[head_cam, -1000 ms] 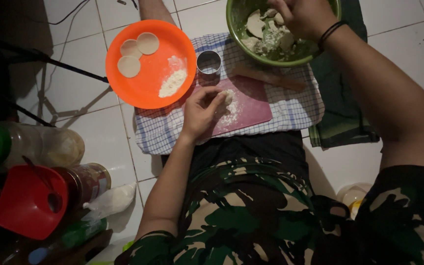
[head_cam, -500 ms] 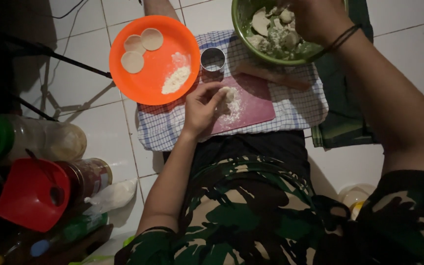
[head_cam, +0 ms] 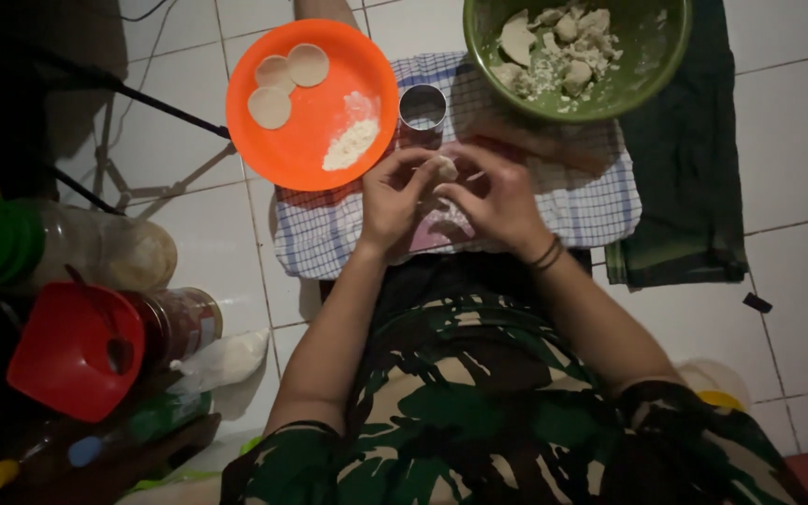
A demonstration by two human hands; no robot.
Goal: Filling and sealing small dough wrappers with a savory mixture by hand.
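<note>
My left hand (head_cam: pixel 393 198) and my right hand (head_cam: pixel 497 198) meet over a pink board (head_cam: pixel 427 234) on a checked cloth (head_cam: pixel 591 192). Both pinch a small lump of pale dough (head_cam: pixel 445 168) between their fingertips. Just beyond them stands a round metal cutter (head_cam: pixel 422 108). An orange plate (head_cam: pixel 306 131) to the left carries three flat dough discs (head_cam: pixel 287 79) and a heap of flour (head_cam: pixel 352 142). A green bowl (head_cam: pixel 642 70) at the far right holds several dough pieces (head_cam: pixel 554 47).
Plastic jars (head_cam: pixel 95 248) and a red funnel (head_cam: pixel 72 351) crowd the floor at my left. A bag of white powder (head_cam: pixel 226 360) lies beside them. A dark green cloth (head_cam: pixel 694 187) lies right of the checked cloth. A metal stand's legs (head_cam: pixel 142 140) are at the upper left.
My right hand left the green bowl and came down to the board. It now joins my left hand on the dough lump, which the left hand had been pressing alone.
</note>
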